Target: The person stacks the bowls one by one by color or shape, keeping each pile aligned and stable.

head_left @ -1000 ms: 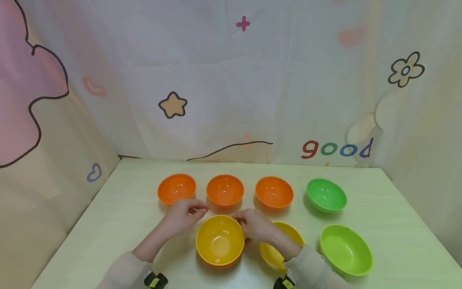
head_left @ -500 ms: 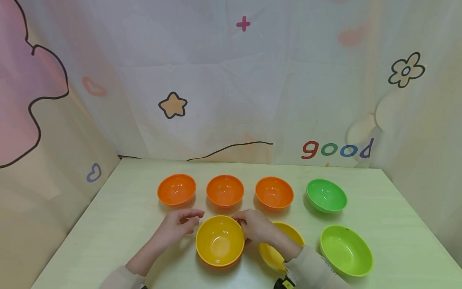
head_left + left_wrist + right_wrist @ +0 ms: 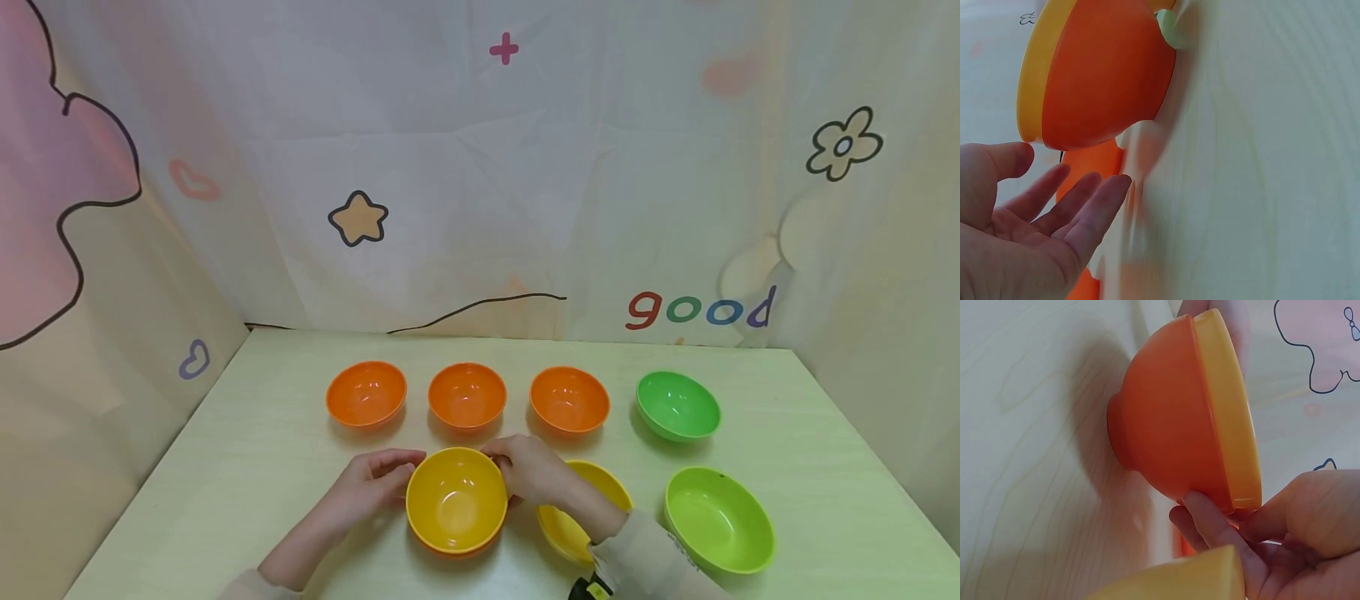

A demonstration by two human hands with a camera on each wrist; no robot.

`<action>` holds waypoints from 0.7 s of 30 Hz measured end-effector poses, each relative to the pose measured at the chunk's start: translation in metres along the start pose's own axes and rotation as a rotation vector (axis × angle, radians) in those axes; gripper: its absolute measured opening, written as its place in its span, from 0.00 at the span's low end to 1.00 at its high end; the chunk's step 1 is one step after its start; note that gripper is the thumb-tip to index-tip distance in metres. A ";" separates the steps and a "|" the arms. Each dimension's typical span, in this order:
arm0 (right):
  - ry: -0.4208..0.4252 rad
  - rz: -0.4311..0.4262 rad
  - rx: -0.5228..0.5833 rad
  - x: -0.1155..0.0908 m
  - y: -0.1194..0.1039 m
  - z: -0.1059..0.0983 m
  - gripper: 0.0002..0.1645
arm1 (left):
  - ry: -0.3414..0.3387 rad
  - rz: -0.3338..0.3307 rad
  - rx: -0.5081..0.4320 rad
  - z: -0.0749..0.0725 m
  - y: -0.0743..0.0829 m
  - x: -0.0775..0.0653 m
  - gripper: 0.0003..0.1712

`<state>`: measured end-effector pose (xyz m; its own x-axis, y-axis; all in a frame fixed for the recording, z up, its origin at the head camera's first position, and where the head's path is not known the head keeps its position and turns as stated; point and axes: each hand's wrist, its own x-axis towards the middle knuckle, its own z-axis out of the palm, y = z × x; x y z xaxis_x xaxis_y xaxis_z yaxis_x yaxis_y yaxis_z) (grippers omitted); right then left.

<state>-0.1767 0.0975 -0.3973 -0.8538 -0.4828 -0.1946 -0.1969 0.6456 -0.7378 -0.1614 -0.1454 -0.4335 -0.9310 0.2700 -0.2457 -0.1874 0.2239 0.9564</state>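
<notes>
A yellow bowl [image 3: 457, 500] sits nested in an orange bowl [image 3: 1166, 412], its rim standing above the orange one. My right hand [image 3: 536, 468] holds this pair at the right side, thumb at the yellow rim and fingers against the orange wall in the right wrist view. To the left, my left hand [image 3: 369, 483] is spread beside the pair. In the left wrist view its thumb tip comes right up to the yellow rim, while its other fingers [image 3: 1107, 197] lie apart from the orange wall. Another yellow bowl [image 3: 558, 527] is partly hidden under my right forearm.
Three orange bowls [image 3: 367, 395] stand in a row at the back, with a green bowl [image 3: 678, 407] at the row's right end. A lime-green bowl [image 3: 718, 521] is at the front right. Behind the pale table [image 3: 225, 467] hangs a printed cloth [image 3: 465, 167].
My left hand has drawn back from the back-left orange bowl and come down to the left side of the nested bowls. The right hand and the bowls have stayed put.
</notes>
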 end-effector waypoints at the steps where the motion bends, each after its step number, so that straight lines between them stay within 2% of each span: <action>1: 0.000 0.000 -0.001 0.000 0.000 0.000 0.15 | -0.010 -0.003 -0.010 0.000 0.000 -0.001 0.23; 12: -0.002 -0.006 -0.005 0.000 -0.001 0.000 0.15 | -0.090 -0.051 -0.100 0.004 -0.001 -0.005 0.26; 21: -0.005 0.005 0.006 -0.001 -0.002 -0.001 0.15 | -0.110 -0.132 -0.153 0.004 -0.002 -0.004 0.29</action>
<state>-0.1759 0.0969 -0.3954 -0.8524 -0.4826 -0.2012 -0.1897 0.6441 -0.7410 -0.1561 -0.1435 -0.4348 -0.8573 0.3499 -0.3777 -0.3583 0.1214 0.9257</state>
